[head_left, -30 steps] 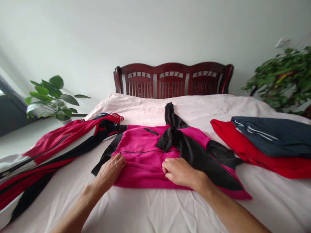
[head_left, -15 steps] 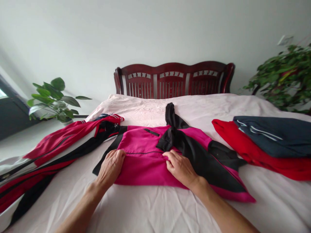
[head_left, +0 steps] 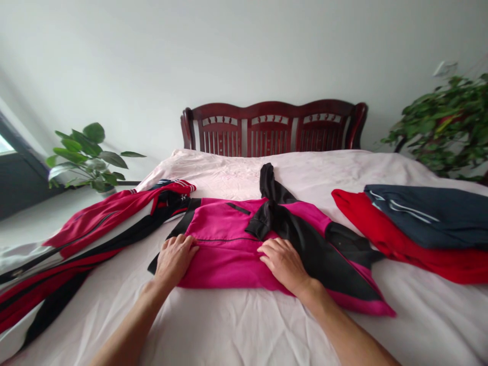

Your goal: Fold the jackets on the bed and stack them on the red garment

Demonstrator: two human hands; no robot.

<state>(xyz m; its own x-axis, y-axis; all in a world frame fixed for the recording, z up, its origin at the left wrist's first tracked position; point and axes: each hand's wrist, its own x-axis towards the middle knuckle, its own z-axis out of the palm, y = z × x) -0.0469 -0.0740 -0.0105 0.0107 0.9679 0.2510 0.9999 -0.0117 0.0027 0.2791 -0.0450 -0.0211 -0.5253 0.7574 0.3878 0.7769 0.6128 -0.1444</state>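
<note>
A magenta and black jacket (head_left: 224, 259) lies spread on the bed in front of me, with a dark zipper line running across its magenta part. My left hand (head_left: 176, 258) rests on the jacket's left side, fingers stretched out and slightly apart. On the right, my right hand (head_left: 282, 262) lies on the magenta cloth with its fingers extended, beside the black sleeve (head_left: 301, 244). That sleeve is folded over the body, its cuff near the middle. The other black sleeve (head_left: 269, 179) points away toward the headboard.
Red, white and black striped garments (head_left: 99, 229) lie at the left of the bed. At the right, a folded navy garment (head_left: 427, 213) sits on red clothing (head_left: 366, 226). A wooden headboard (head_left: 270, 127) stands behind the pale sheet (head_left: 213, 330). Leafy plants (head_left: 87, 155) flank the bed.
My fingers have gone from pinching the jacket's cloth to lying stretched out on it. The jacket stays in nearly the same place, and the view has shifted slightly.
</note>
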